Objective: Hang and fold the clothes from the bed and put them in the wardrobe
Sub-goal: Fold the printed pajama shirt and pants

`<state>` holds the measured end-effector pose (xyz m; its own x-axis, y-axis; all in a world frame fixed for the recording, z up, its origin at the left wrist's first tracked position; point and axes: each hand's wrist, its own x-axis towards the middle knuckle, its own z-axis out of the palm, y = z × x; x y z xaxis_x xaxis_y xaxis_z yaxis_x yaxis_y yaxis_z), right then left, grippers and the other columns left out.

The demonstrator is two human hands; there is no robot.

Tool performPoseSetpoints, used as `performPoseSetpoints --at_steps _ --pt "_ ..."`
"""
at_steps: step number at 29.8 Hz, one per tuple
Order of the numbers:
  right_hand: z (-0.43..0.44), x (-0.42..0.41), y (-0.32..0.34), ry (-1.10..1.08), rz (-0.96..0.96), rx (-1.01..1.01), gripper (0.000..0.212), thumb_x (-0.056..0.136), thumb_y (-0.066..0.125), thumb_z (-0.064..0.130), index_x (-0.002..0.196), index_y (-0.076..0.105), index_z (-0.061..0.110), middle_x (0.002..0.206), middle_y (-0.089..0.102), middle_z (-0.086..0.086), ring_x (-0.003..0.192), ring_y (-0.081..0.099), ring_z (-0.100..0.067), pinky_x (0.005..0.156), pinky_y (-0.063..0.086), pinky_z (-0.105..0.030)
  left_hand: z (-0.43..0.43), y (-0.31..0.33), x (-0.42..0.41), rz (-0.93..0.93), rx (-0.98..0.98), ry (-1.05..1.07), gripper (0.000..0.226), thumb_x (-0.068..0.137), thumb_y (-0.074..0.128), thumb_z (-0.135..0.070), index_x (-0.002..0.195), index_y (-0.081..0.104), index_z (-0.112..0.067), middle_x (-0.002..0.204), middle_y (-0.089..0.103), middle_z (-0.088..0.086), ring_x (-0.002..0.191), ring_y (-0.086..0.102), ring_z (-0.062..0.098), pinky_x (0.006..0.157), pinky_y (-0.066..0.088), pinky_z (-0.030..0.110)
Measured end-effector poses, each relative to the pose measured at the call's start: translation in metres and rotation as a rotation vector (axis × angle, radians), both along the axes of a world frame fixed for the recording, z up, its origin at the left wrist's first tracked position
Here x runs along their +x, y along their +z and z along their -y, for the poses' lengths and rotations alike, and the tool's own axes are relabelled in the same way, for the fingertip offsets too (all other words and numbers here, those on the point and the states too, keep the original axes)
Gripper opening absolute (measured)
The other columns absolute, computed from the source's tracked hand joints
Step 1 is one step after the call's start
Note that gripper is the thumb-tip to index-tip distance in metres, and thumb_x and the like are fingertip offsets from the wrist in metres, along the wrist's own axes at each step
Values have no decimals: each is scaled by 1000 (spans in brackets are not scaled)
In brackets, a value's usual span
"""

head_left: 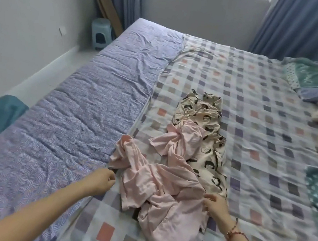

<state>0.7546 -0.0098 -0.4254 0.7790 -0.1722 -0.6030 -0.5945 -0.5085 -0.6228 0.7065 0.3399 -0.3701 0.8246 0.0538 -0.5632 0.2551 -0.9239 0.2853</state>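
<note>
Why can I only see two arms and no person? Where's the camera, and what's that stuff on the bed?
The camera sits on the person's head, looking down, so you see only their own arms. The left hand is curled beside a crumpled pink garment; whether it pinches the cloth is unclear. The right hand, wearing a red bracelet, grips that garment's other side. Behind lies a cream garment printed with little faces. Both rest on the bed's checked sheet.

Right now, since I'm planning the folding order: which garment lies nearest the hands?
The plain pink garment, crumpled by the right hand, which holds its edge. The cream garment printed with cartoon faces lies farther up the bed.
</note>
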Motion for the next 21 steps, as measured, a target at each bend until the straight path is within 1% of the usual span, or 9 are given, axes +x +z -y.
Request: performPoseSetpoints --at_steps 4,7,10,12,14,16,18,19,21 --pt "3 -16 -28 50 -11 -55 26 87 46 -4 107 62 -1 100 59 -10 92 55 -22 78 46 -31 52 -59 7 -113 -138 -33 28 91 46 -15 64 45 -16 68 51 0 90 59 28 61 33 29" --pt "12 -6 -45 13 -29 -70 32 88 43 -1 114 60 4 111 61 -13 91 54 -22 77 45 -32 87 -83 18 -162 -178 -73 15 92 45 -18 82 57 -15 90 60 3 99 58 24 71 39 27" --pt "32 22 -65 -49 -30 -84 29 92 42 2 116 56 7 113 60 -13 89 54 -19 76 46 -26 122 -102 43 -125 -233 -22 22 92 46 -18 103 64 -14 114 63 5 104 57 19 82 42 25" --pt "41 42 -76 -134 -21 -74 25 93 42 3 115 51 11 109 57 -12 81 53 -16 64 45 -20 138 -110 61 -45 -244 -28 29 91 44 -17 114 61 -12 122 61 3 110 56 17 88 41 24" --pt "52 67 -99 -222 -20 -35 24 92 48 7 116 47 11 107 56 -11 84 53 -20 63 45 -26 160 -127 90 25 -260 -41 36 91 43 -16 124 56 -13 127 58 -1 117 52 16 95 39 23" --pt "59 86 -117 -265 -80 37 27 89 57 12 111 44 8 95 53 -7 83 51 -20 63 42 -26 187 -140 114 68 -309 -37 34 91 44 -16 122 58 -13 126 58 0 119 51 16 97 38 24" --pt "57 98 -127 -266 -130 70 22 86 63 17 98 52 3 79 52 -4 71 49 -15 58 39 -23 209 -145 127 84 -345 -31 32 92 46 -17 121 59 -14 125 59 1 117 52 15 97 37 24" --pt "56 100 -131 -233 -156 67 15 86 63 17 84 57 3 70 52 -3 63 48 -13 53 37 -20 220 -147 131 84 -360 -37 32 93 46 -18 121 59 -14 125 59 1 117 52 14 97 37 22" --pt "53 107 -135 -201 -166 35 36 87 57 8 51 51 11 52 46 0 51 41 -11 44 32 -15 239 -149 139 89 -401 -46 31 94 46 -19 121 59 -14 124 59 -2 115 52 12 95 38 20"
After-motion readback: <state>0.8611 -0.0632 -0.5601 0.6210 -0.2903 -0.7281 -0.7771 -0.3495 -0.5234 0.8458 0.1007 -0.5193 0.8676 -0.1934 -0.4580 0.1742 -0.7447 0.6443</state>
